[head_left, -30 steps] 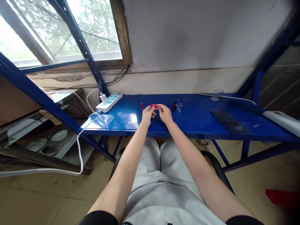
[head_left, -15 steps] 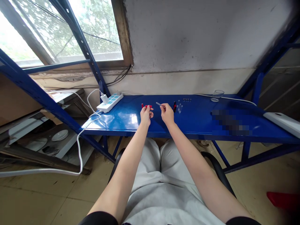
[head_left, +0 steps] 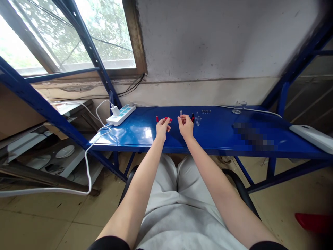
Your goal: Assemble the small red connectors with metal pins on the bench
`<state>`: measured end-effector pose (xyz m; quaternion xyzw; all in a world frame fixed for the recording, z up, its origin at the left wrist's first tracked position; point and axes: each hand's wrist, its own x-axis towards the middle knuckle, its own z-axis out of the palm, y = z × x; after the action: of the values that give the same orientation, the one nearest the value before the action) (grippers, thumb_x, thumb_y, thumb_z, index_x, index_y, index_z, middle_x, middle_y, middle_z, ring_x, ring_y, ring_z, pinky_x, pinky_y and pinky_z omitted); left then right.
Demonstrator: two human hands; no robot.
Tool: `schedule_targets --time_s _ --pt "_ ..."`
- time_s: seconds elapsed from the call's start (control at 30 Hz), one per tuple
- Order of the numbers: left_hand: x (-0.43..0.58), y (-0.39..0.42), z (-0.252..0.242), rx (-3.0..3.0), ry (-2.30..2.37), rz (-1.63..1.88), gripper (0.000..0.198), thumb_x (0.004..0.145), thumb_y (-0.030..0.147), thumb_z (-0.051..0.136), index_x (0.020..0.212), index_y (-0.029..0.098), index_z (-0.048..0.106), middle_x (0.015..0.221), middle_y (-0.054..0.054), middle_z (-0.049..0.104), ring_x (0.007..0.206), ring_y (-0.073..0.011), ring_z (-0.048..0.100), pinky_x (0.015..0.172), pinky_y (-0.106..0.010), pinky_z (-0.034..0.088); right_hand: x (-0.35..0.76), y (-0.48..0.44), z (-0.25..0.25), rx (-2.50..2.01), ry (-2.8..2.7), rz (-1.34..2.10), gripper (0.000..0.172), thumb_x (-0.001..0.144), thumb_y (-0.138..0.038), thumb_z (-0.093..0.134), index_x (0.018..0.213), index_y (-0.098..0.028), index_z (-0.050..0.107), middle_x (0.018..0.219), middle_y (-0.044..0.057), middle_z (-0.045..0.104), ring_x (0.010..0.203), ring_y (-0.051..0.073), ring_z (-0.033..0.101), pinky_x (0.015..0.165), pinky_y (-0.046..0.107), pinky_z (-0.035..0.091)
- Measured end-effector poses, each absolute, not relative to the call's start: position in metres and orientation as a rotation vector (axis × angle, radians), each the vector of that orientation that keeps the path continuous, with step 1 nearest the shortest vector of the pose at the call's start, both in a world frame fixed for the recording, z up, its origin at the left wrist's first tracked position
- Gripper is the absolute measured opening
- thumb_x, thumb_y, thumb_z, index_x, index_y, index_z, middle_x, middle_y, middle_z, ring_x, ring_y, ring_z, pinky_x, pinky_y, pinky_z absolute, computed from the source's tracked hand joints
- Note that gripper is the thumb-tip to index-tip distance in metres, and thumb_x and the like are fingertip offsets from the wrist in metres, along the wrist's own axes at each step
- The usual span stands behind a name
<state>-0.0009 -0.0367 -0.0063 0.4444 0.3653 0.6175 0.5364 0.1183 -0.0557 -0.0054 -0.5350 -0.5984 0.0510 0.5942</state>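
Note:
My left hand pinches a small red cylinder between thumb and fingers over the table. My right hand is closed on a slim clear tube that points up from the fingertips. Just left of my left hand, another red cylinder stands upright on the blue table. Right of my right hand are black and red pieces and several clear tubes, some lying. A row of tiny metallic pieces sits behind them.
A white power strip with a plugged-in cable stands at the table's left. A drinking glass is at the back right. Closer in lies a blurred-out dark object. A white device rests at the right end.
The clear tube in my right hand has turned from leaning left to nearly upright. The red cylinder in my left hand has tilted slightly, its right end lower.

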Motion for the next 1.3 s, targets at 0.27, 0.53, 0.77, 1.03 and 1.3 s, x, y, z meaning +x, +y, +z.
schedule_targets --time_s 0.27,0.53,0.77,1.03,1.3 --pt "0.002 -0.037 -0.008 1.115 0.884 1.488 0.031 0.063 0.038 0.071 0.080 0.015 0.060 0.071 0.000 0.057 0.043 -0.0025 0.046 0.034 -0.016 0.029 0.119 -0.058 -0.004 -1.254 -1.432 0.144 0.028 0.085 -0.044 0.039 0.087 -0.019 0.053 0.076 0.005 0.059 0.068 0.016 0.054 0.065 0.028 0.044" --pt "0.001 -0.040 -0.007 1.205 0.952 1.482 0.031 0.064 0.037 0.069 0.085 0.015 0.062 0.078 -0.002 0.060 0.045 -0.0027 0.046 0.036 -0.016 0.029 0.122 -0.067 0.011 -1.153 -1.348 0.218 0.026 0.082 -0.041 0.046 0.086 -0.017 0.055 0.076 0.006 0.061 0.067 0.015 0.056 0.064 0.027 0.046" --pt "0.009 -0.046 -0.005 1.439 1.066 1.407 0.031 0.065 0.041 0.067 0.080 0.014 0.066 0.074 -0.003 0.063 0.050 -0.0060 0.048 0.048 -0.020 0.039 0.191 -0.089 0.035 -1.508 -1.481 0.687 0.016 0.073 -0.031 0.060 0.073 -0.016 0.057 0.064 0.005 0.064 0.050 0.011 0.054 0.051 0.024 0.043" --pt "0.043 -0.048 -0.004 1.853 1.202 1.223 0.024 0.066 0.039 0.066 0.072 0.015 0.068 0.069 -0.004 0.065 0.065 -0.0134 0.056 0.061 -0.025 0.040 0.230 -0.085 0.018 -1.906 -1.469 0.389 0.014 0.073 -0.031 0.060 0.069 -0.017 0.060 0.064 0.004 0.067 0.060 0.014 0.060 0.055 0.024 0.042" --pt "0.081 -0.048 0.003 2.047 1.413 1.038 0.020 0.071 0.037 0.062 0.068 0.018 0.066 0.063 -0.002 0.062 0.060 -0.0138 0.055 0.056 -0.026 0.037 0.221 -0.076 -0.003 -2.058 -1.465 0.117 0.020 0.076 -0.038 0.055 0.078 -0.020 0.065 0.079 0.007 0.067 0.080 0.022 0.061 0.060 0.026 0.040"
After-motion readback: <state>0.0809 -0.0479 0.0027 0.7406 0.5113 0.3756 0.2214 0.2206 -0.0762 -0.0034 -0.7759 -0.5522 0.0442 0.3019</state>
